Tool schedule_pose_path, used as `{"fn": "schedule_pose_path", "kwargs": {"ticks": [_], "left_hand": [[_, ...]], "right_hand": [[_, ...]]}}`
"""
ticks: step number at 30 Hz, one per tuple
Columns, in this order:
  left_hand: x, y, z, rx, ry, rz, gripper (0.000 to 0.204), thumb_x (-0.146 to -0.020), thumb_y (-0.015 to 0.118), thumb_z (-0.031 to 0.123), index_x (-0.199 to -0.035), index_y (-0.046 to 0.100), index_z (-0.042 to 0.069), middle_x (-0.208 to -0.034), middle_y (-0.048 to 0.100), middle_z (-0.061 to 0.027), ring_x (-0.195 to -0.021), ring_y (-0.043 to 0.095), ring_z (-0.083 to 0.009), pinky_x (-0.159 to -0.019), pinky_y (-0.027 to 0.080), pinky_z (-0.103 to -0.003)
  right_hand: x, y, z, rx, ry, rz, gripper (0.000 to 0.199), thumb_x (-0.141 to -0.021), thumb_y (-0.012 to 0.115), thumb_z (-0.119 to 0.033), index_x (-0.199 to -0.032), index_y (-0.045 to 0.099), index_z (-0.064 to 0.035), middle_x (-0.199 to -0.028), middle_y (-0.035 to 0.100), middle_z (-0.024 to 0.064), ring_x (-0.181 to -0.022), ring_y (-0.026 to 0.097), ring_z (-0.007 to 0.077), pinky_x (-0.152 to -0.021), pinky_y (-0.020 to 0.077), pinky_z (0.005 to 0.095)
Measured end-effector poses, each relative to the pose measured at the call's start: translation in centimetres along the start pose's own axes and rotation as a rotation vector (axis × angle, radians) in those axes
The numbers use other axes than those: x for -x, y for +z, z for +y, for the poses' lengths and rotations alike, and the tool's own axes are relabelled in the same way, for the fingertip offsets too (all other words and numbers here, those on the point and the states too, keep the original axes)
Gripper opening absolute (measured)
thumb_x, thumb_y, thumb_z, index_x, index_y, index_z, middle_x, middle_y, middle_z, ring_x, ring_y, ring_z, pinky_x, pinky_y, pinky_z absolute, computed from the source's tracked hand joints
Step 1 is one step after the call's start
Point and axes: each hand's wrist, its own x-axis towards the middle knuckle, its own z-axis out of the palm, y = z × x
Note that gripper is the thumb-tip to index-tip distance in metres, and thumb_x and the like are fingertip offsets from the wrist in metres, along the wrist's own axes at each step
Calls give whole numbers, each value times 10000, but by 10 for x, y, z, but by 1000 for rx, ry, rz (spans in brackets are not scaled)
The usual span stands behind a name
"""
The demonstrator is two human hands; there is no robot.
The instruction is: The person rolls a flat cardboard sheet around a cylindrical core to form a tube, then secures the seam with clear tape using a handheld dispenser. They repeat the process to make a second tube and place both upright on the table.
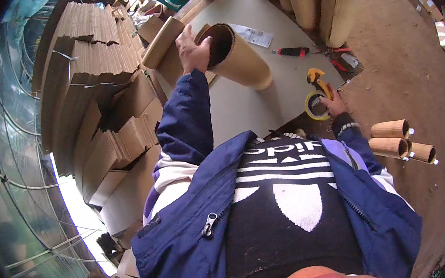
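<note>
A brown cardboard tube (244, 63) stands on the grey tabletop (283, 97), its hollow end tilted toward me. My left hand (193, 50) grips its left rim, with the thumb at the opening. Beside that hand lie folded cardboard pieces (162, 43). Off the table's right edge, my right hand (335, 104) holds a yellow tape dispenser (317, 79) with a roll of tape (314, 106) on it. A white printed label sheet (253, 35) lies behind the tube. To its right is a red-and-black handled tool (292, 51).
Tall stacks of flat cardboard (97, 60) crowd the left side. More upright tubes (339, 4) stand at the far right of the table. Several shorter tubes (391, 146) lie on the brown floor (417, 80) at right. Red-handled tools (338, 65) sit at the table's right corner.
</note>
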Motion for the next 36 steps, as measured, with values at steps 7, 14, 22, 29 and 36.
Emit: {"fn": "schedule_pose_path", "kwargs": {"ticks": [7, 14, 22, 29, 36], "left_hand": [[69, -3, 23, 652, -187, -70, 383, -984, 612, 111, -1332, 524, -24, -1237, 616, -100, -1113, 584, -166, -996, 459, -280], [126, -29, 46, 709, -183, -287, 563, -955, 620, 48, -1467, 394, -20, -1385, 552, -124, -1247, 537, -195, -1088, 401, -310], [195, -30, 57, 787, -73, -285, 558, -912, 542, -91, -1451, 444, 15, -1445, 509, -148, -1352, 473, -225, -1146, 341, -341], [196, -33, 63, 540, 264, -381, 495, -863, 563, -119, -1340, 569, 12, -1368, 579, -186, -1308, 537, -303, -1108, 415, -378], [176, -31, 77, 431, 463, -583, 314, -859, 653, -42, -1160, 675, 43, -1202, 677, -154, -1168, 632, -326, -989, 514, -383]], "right_hand": [[-80, 38, 14, 335, -33, 75, 597, -950, 623, -231, -1471, 395, -48, -1222, 630, 148, -1056, 620, 251, -908, 496, 375], [-54, 113, -192, -174, -558, -293, 515, -1067, 389, -418, -1219, 634, 9, -1234, 650, 122, -1189, 585, 209, -1073, 396, 334], [5, 162, -235, -349, -340, -720, 556, -1050, 427, -455, -1028, 707, 24, -1043, 704, 111, -954, 649, 199, -902, 503, 340], [24, 156, -223, -824, -156, -510, 275, -1048, 480, -272, -1009, 585, -20, -932, 620, 58, -864, 593, 151, -861, 494, 300], [-19, 151, -132, -132, -273, 60, 280, -981, 589, -208, -1196, 526, -40, -1013, 629, 79, -947, 604, 215, -928, 488, 342]]}}
